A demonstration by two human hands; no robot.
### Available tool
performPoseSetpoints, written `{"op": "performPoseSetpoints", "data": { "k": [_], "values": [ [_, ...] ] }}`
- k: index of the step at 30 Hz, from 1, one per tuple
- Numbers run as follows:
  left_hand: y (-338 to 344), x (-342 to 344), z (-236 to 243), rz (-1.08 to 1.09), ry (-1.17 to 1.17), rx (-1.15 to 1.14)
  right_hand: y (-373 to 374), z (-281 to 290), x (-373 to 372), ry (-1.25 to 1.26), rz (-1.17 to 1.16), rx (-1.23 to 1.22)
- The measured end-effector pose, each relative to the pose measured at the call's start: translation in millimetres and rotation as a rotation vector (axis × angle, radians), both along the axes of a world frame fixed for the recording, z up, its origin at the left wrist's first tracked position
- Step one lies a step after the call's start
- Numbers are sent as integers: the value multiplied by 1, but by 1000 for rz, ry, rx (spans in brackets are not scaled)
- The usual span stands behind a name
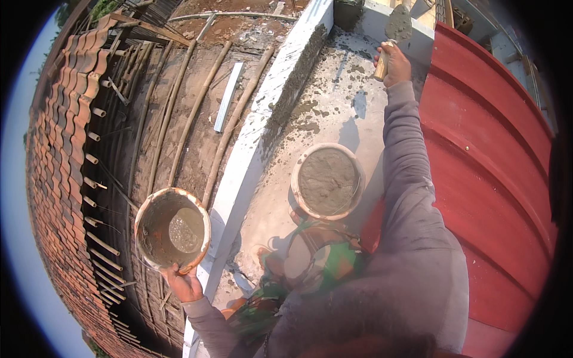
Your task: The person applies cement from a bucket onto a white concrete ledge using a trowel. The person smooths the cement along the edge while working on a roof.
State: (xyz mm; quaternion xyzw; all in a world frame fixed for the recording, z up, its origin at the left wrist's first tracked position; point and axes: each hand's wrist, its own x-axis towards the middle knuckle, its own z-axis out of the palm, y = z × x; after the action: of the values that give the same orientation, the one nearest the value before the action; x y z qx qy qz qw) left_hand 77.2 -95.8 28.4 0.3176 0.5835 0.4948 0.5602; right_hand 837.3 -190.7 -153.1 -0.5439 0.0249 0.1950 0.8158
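1. Tiled roof [62, 137]: located at the far left; orange-brown tiles in rows, with cut pole ends projecting below its edge.
2. Empty-bottomed detail aside, left bucket [156, 222]: mouth facing the camera, inner wall coated grey, a wet-looking grey patch at the bottom. Whether its base bears on anything cannot be told.
3. Left hand [184, 285]: grasping the left bucket at the near side of the rim.
4. Bamboo poles [208, 98]: laid roughly parallel over brown ground, beyond the left bucket.
5. Pale strip [228, 97]: narrow and straight, lying between two of the poles.
6. White wall [253, 134]: runs diagonally between the poles and the concrete floor [268, 200]; grey mortar is smeared along its right face toward the far end.
7. Right bucket [296, 190]: upright on the floor, just in front of the person's patterned trousers [341, 259]; filled with grey mortar [327, 179]. Mortar spatter marks the floor beyond it.
8. Right hand [395, 67]: arm extended, fingers closed around the wooden handle of the trowel [398, 27]. The blade points away from the person and carries grey mortar.
9. Red metal sheet [486, 167]: ribbed, occupying the right side, beside the right sleeve [409, 149].
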Motion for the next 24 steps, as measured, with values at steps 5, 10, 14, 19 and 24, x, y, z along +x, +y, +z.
{"op": "performPoseSetpoints", "data": {
  "k": [5,10,14,19,24],
  "values": [
    [7,-22,-6,75,152,54,104,-106,56,-316,-358,-705],
    [13,3,-14,64,149,50,153,-122,-33,-367,50,-505],
    [1,54,-18,39,92,62,92,-35,-159,-200,237,-116],
    [-16,138,-28,-169,189,180,-21,43,-237,-390,823,-361],
    [-22,201,-28,-363,318,450,-46,153,-251,-1127,1129,-689]
  ]
}}
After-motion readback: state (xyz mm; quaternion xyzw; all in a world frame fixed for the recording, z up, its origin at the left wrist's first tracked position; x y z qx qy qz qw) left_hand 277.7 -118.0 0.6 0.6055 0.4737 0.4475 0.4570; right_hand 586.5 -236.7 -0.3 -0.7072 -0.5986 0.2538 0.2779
